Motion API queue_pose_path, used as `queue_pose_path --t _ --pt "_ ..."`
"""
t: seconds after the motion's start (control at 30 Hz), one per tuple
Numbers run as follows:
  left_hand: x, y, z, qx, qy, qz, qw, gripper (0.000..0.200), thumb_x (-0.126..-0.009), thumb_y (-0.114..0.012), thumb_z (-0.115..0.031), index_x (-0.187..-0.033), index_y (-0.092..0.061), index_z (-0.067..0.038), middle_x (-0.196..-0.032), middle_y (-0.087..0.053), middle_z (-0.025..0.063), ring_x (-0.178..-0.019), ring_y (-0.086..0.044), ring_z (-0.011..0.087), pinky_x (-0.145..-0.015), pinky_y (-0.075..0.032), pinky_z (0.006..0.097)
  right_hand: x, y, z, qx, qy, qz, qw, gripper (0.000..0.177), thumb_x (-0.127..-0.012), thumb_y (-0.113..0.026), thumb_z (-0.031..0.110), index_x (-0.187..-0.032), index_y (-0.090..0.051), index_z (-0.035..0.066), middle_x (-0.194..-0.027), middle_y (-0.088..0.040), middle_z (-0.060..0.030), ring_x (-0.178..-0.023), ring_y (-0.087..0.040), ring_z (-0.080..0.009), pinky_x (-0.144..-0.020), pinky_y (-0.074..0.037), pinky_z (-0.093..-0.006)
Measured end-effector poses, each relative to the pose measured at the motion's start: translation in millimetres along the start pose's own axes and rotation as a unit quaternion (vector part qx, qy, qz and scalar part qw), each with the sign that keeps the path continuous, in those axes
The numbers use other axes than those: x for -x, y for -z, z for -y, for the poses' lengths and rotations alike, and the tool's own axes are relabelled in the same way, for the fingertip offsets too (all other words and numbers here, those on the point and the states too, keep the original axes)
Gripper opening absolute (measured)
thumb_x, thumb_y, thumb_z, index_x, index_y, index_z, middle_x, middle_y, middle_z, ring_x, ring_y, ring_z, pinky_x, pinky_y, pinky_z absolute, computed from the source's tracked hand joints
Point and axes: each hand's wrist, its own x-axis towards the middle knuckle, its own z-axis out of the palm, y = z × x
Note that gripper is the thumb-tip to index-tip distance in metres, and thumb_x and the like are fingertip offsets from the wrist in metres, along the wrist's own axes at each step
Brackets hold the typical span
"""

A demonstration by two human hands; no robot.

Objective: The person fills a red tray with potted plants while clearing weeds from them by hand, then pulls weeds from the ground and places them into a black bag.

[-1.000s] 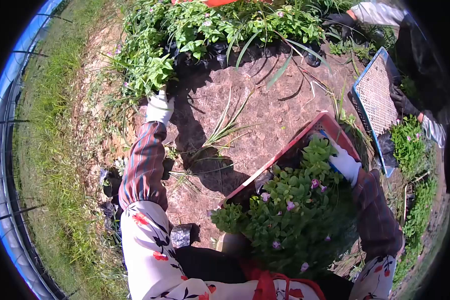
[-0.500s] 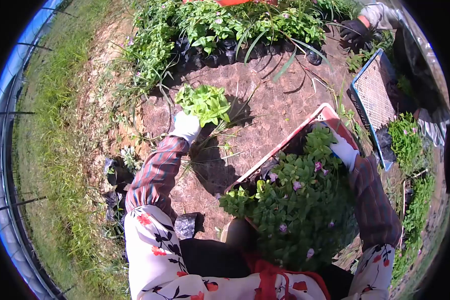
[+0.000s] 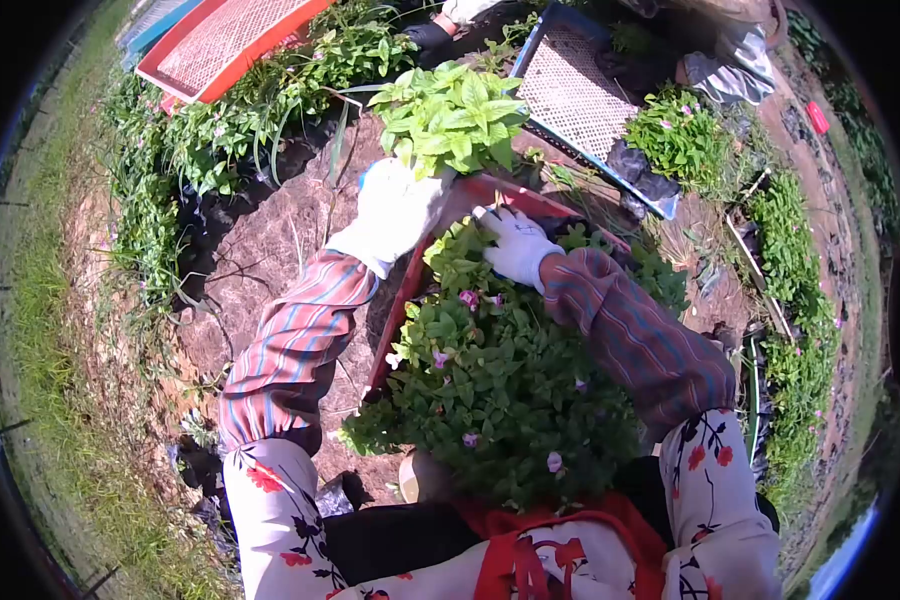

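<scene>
My left hand (image 3: 395, 210), in a white glove, is closed round the base of a light-green seedling (image 3: 455, 115), whose pot is hidden by the glove. It is held up over the far left corner of a red crate (image 3: 402, 300). Dark-green plants with pink-purple flowers (image 3: 510, 350) fill much of this crate in front of me. My right hand (image 3: 520, 248), gloved in white too, reaches inside the crate's far end, its fingers stretched out against the leaves and holding nothing that I can see.
An orange-red crate (image 3: 240, 50) rests upon more plants at the upper left. Beyond my crate, a blue-rimmed tray (image 3: 575, 90) lies tilted beside potted plants in black bags (image 3: 645, 178). At the top, a co-worker's dark-gloved hand (image 3: 428, 38) is among the plants.
My left hand has carried the light-green seedling from the bare ground over to the crate's far corner. My right hand has shifted from the crate's right edge to inside its far end. The view has turned right.
</scene>
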Motion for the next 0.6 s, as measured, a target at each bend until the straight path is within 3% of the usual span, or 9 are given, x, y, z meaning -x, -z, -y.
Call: queue_pose_path --t 0.03,0.1,0.17,0.27,0.37,0.43,0.5,0.57,0.6 --pt "-14.9 -11.1 -12.8 0.062 -0.028 -0.046 0.997 0.017 -0.076 -0.059 -0.022 -0.085 -0.063 -0.009 -0.071 -0.059 0.012 -0.065 -0.057 0.0331 -0.057 -0.046 0.0398 10.9 4.0 9.4 0.027 0.004 -0.05 0.998 0.055 -0.08 -0.047 0.032 -0.13 -0.039 0.011 -0.128 -0.043 -0.0182 -0.119 -0.04 -0.0336 -0.099 -0.032 -0.0415" --pt "-24.3 -33.8 -39.0 0.091 0.127 0.264 0.952 0.017 -0.075 -0.055 -0.023 -0.079 -0.063 -0.008 -0.071 -0.06 0.013 -0.068 -0.058 0.0327 -0.06 -0.047 0.0414 42.9 12.4 -6.8 -0.114 0.004 0.026 0.993 0.05 -0.082 -0.044 0.04 -0.118 -0.049 0.006 -0.112 -0.055 -0.0198 -0.105 -0.051 -0.0361 -0.092 -0.038 -0.0426" --pt "-10.7 -56.0 -46.3 0.049 0.125 0.333 0.933 0.017 -0.073 -0.054 -0.02 -0.073 -0.065 -0.007 -0.07 -0.063 0.0144 -0.066 -0.062 0.0315 -0.059 -0.048 0.0401 72.1 54.6 -7.8 -0.093 -0.124 0.169 0.973 0.048 -0.081 -0.047 0.038 -0.116 -0.051 0.006 -0.109 -0.057 -0.0192 -0.094 -0.056 -0.0356 -0.086 -0.043 -0.0393" --pt "-9.2 -42.0 -49.2 0.1 0.175 0.297 0.933 0.018 -0.071 -0.056 -0.02 -0.077 -0.064 -0.005 -0.067 -0.062 0.0142 -0.065 -0.061 0.032 -0.06 -0.048 0.0406 74.1 66.7 -75.7 -0.292 0.013 0.045 0.955 0.041 -0.084 -0.053 0.029 -0.116 -0.053 0.003 -0.104 -0.061 -0.0122 -0.087 -0.059 -0.0257 -0.082 -0.045 -0.0338" --pt "-0.5 -44.0 -47.8 0.118 0.187 0.281 0.934 0.018 -0.071 -0.058 -0.019 -0.08 -0.062 -0.004 -0.071 -0.061 0.0148 -0.069 -0.06 0.0323 -0.062 -0.048 0.0409 32.7 118.3 -66.4 -0.555 0.024 -0.109 0.825 0.035 -0.086 -0.053 0.017 -0.116 -0.052 -0.001 -0.106 -0.06 -0.0073 -0.093 -0.057 -0.0138 -0.087 -0.043 -0.0269" --pt "1.2 -39.9 -48.3 0.106 0.191 0.289 0.932 0.018 -0.07 -0.058 -0.018 -0.082 -0.061 -0.004 -0.074 -0.061 0.0152 -0.073 -0.06 0.0325 -0.064 -0.048 0.0408 -25.6 103.2 -61.5 -0.225 0.282 -0.259 0.896 0.037 -0.088 -0.049 0.02 -0.12 -0.049 0.001 -0.11 -0.058 -0.0078 -0.098 -0.055 -0.0135 -0.088 -0.042 -0.0264" --pt "4.8 -34.7 -48.8 0.098 0.2 0.297 0.929 0.023 -0.07 -0.061 -0.018 -0.089 -0.06 -0.007 -0.088 -0.06 0.0156 -0.083 -0.057 0.033 -0.071 -0.047 0.0408 -17.7 113.1 -0.8 -0.289 0.071 0.059 0.953 0.044 -0.09 -0.047 0.026 -0.128 -0.041 0.004 -0.118 -0.054 -0.0117 -0.106 -0.051 -0.0176 -0.091 -0.039 -0.0293" --pt "15.5 -27.9 -42.7 0.141 0.226 0.32 0.909 0.029 -0.071 -0.06 -0.016 -0.098 -0.058 -0.009 -0.097 -0.058 0.0143 -0.087 -0.055 0.0325 -0.075 -0.046 0.0405 -73.3 16.1 -23.7 -0.155 0.156 -0.046 0.974 0.049 -0.091 -0.044 0.031 -0.133 -0.035 0.007 -0.123 -0.051 -0.0145 -0.111 -0.049 -0.0236 -0.093 -0.037 -0.0327" --pt "23.9 -16.1 -36.8 0.137 0.114 0.283 0.942 0.029 -0.073 -0.059 -0.014 -0.1 -0.056 -0.006 -0.098 -0.058 0.0157 -0.088 -0.056 0.0333 -0.075 -0.046 0.0409 -69.1 17.6 -23.5 -0.154 0.158 -0.042 0.974 0.049 -0.091 -0.044 0.031 -0.133 -0.035 0.007 -0.123 -0.051 -0.0145 -0.111 -0.049 -0.0236 -0.093 -0.037 -0.0327"
